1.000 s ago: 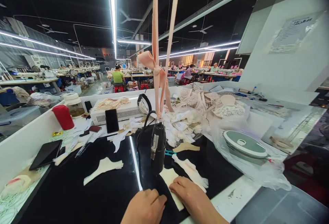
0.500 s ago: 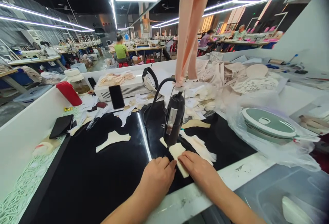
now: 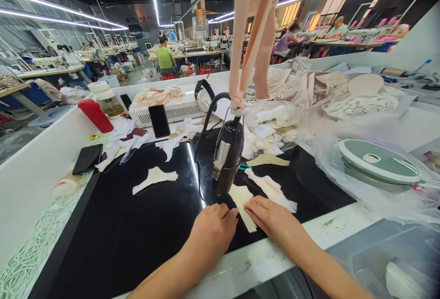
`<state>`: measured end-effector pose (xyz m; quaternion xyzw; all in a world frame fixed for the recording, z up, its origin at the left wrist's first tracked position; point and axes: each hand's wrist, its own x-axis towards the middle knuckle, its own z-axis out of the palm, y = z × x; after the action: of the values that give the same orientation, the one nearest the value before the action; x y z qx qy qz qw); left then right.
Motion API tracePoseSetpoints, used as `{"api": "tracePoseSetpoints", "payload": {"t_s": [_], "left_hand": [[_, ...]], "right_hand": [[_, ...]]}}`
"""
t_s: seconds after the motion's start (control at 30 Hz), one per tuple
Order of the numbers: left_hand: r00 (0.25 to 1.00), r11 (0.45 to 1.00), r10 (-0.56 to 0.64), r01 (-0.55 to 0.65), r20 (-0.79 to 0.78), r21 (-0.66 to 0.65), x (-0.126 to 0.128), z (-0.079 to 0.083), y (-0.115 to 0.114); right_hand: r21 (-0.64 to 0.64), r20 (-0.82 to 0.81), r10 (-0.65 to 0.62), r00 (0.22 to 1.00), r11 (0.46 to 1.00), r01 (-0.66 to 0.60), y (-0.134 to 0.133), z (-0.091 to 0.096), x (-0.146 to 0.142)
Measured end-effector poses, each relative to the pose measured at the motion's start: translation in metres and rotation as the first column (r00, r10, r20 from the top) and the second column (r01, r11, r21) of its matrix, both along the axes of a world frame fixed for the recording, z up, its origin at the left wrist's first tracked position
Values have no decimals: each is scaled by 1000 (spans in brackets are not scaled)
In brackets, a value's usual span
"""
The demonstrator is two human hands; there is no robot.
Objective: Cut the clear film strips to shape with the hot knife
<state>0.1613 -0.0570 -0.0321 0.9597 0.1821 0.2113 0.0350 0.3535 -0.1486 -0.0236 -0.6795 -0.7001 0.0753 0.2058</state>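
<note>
A cream fabric piece (image 3: 244, 208) lies on the black tabletop (image 3: 137, 239) close to its front edge. My left hand (image 3: 216, 226) has curled fingers, and its fingertips pinch at the piece's left edge. On the opposite edge, my right hand (image 3: 271, 217) presses thumb and fingers together over the fabric; the fingertips are partly hidden. Just beyond both hands hangs a black cylindrical tool (image 3: 227, 157) with a cable, slung from pink straps (image 3: 250, 38). Its lower end is beside the far end of the piece. A paler fabric piece (image 3: 273, 190) lies right of the tool.
Another cream cut-out (image 3: 155, 178) lies to the left. A black phone (image 3: 159, 121) leans on a white machine (image 3: 175, 115). Fabric scraps (image 3: 275, 122) pile up behind the tool. At right, a green oval object (image 3: 378, 161) rests on clear plastic. Co-workers sit in the background.
The hanging tool has swung slightly left, uncovering more of the cream piece's far end. Both hands keep their hold at its edges. The camera view has shifted a little.
</note>
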Motion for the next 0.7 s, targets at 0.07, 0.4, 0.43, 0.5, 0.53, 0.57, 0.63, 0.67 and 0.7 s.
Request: {"api": "tracePoseSetpoints", "payload": {"t_s": [0.07, 0.4, 0.43, 0.5, 0.53, 0.57, 0.63, 0.67, 0.7], "left_hand": [[1000, 1000, 8, -8, -25, 8, 0, 1, 0], [996, 1000, -11, 12, -83, 12, -2, 1, 1], [996, 1000, -14, 15, -89, 11, -2, 2, 1], [996, 1000, -23, 25, -90, 18, -1, 3, 1], [996, 999, -24, 26, -87, 24, -1, 4, 1], [996, 999, -21, 24, -83, 33, -1, 4, 1], [997, 999, -13, 17, -73, 50, 0, 4, 1], [998, 998, -11, 14, -67, 54, 0, 4, 1], [998, 998, -13, 17, -58, 56, 0, 4, 1]], "right_hand": [[-2, -15, -4, 1000, 1000, 4, 0, 1, -1], [1, -294, -47, 955, 999, 49, -3, 7, 3], [0, -305, -50, 951, 999, 52, -3, 7, 3], [-6, -322, -56, 945, 998, 57, -2, 7, 3], [-11, -330, -60, 942, 998, 60, -2, 7, 3], [-19, -338, -64, 939, 998, 61, -2, 7, 4], [-44, -358, -79, 930, 997, 67, -2, 6, 5], [-56, -370, -88, 925, 996, 72, -1, 5, 5], [-62, -386, -97, 918, 995, 79, -1, 5, 6]]}}
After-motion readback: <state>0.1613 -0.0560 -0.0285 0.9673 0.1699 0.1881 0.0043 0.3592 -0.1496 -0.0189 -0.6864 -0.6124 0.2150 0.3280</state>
